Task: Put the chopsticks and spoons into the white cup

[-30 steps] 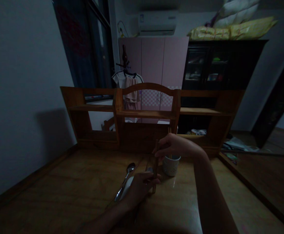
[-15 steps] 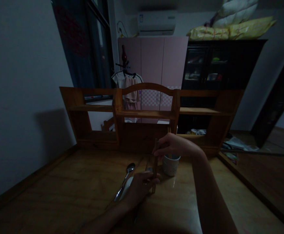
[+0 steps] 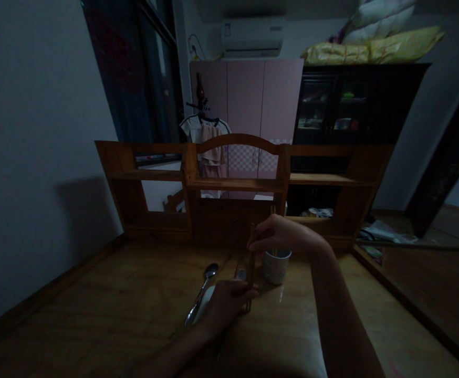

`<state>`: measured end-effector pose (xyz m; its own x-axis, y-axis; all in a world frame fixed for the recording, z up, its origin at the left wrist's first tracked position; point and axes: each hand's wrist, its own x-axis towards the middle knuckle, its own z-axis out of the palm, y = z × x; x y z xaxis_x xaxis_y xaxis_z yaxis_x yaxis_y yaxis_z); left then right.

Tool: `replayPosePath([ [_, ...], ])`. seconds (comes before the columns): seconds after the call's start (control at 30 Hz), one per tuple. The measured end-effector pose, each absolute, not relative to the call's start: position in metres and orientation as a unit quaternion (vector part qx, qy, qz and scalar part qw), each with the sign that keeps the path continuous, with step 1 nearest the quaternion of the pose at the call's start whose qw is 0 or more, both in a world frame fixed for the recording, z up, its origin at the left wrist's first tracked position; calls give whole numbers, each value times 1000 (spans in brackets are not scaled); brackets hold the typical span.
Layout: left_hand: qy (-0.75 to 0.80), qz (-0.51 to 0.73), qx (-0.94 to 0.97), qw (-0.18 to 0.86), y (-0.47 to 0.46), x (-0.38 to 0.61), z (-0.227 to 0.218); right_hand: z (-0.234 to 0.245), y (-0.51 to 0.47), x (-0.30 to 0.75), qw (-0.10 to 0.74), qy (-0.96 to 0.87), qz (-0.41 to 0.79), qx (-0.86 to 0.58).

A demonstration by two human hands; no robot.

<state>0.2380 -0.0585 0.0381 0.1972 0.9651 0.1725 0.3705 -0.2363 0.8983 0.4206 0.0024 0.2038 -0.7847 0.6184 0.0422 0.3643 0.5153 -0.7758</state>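
Hardly anything had moved since half a second earlier: both hands kept their places, and only the whole view had drifted very slightly. The person's right hand (image 3: 274, 234), bent down at the wrist, had its thumb and fingers pinched closed near the top of the upright chopsticks (image 3: 251, 268). Lower down, the left hand (image 3: 226, 302) had its fingers closed around the same chopsticks. These stood over the wooden table (image 3: 292, 331), just beside the pale cup (image 3: 275, 269); whether their lower ends touched the wood could not be told. Slender sticks (image 3: 273, 209) rose from the cup, partly hidden by the right hand. A metal spoon (image 3: 210, 271) lay near the left hand, alongside a white object (image 3: 205, 303) that this hand partly covered.
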Motion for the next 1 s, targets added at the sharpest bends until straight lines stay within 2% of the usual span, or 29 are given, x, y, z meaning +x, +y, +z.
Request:
replayPosePath([
  [0.4,543,361,623,432,-62,240,41,202,4,422,169,-850,409,-288],
  [1.0,581,294,691,314,-53,236,22,201,7,424,181,-853,383,-306],
])
